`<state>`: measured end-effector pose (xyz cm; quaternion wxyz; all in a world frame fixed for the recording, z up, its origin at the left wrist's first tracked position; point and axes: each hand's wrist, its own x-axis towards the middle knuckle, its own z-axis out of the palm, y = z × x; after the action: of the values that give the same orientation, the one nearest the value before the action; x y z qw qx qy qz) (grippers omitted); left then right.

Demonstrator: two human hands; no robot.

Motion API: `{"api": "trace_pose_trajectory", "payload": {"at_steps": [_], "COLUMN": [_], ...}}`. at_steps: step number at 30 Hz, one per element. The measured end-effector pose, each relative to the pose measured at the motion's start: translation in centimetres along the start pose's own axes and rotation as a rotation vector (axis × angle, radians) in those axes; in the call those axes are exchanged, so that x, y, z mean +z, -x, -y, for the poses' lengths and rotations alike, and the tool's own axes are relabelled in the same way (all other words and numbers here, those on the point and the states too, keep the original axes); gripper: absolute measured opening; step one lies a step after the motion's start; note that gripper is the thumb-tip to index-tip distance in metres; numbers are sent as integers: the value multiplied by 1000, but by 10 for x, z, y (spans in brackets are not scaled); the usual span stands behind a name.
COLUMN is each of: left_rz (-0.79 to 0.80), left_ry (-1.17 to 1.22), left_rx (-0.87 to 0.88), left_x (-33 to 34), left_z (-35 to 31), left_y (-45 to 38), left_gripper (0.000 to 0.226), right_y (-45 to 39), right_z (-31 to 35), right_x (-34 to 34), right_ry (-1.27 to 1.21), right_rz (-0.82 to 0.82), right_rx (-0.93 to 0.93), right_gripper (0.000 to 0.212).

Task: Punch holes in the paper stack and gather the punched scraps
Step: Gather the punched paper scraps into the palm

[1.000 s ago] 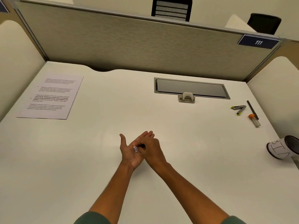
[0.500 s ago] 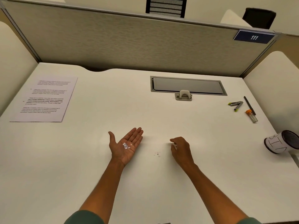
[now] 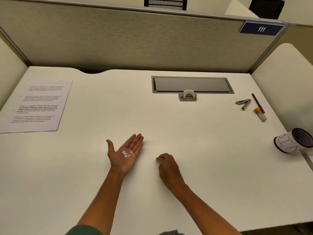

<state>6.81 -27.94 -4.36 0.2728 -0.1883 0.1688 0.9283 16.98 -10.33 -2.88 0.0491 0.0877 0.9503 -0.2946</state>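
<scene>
White punched scraps (image 3: 126, 153) sit loose in the flat, spread left hand (image 3: 125, 153), so tilting could spill them while the curled right hand (image 3: 167, 165) pinches at the surface (image 3: 211, 150).

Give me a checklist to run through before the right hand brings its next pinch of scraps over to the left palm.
1. Left hand open, palm up: ok.
2. Punched scraps resting in the palm, none sliding off: ok.
3. Right hand down on the desk, fingers curled to pinch: ok.
4. Scrap actually caught between those fingers: cannot tell, hidden.
5. Loose scraps left on the desk near the hands: cannot tell, too small against the white top.
6. Path between the two hands free of objects: ok.
</scene>
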Motion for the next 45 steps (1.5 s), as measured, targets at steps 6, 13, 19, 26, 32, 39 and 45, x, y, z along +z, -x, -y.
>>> {"api": "trace_pose_trajectory", "payload": {"at_steps": [6, 13, 19, 26, 32, 39, 45], "left_rz": [-5, -3, 3, 10, 13, 15, 11], "left_ry": [2, -4, -14, -14, -18, -27, -26], "left_rx": [-9, -28, -39, -55, -62, -73, -74], "left_x": [0, 4, 9, 11, 10, 10, 9], "left_z": [2, 10, 14, 18, 22, 25, 26], "left_y": [0, -1, -4, -8, -10, -12, -12], "left_gripper": [110, 110, 110, 110, 111, 111, 111], "right_y": [-8, -5, 0, -2, -6, -8, -15], "right_z": [-4, -11, -39, -22, -14, -6, -5], "right_x": [-7, -2, -10, -25, -27, -24, -22], "right_ry": [28, 158, 337, 388, 541, 573, 487], "right_rz": [-15, 166, 197, 256, 272, 222, 165], "right_rx": [-41, -179, -321, -306, -377, -348, -245], "right_gripper": [34, 24, 18, 22, 36, 35, 28]}}
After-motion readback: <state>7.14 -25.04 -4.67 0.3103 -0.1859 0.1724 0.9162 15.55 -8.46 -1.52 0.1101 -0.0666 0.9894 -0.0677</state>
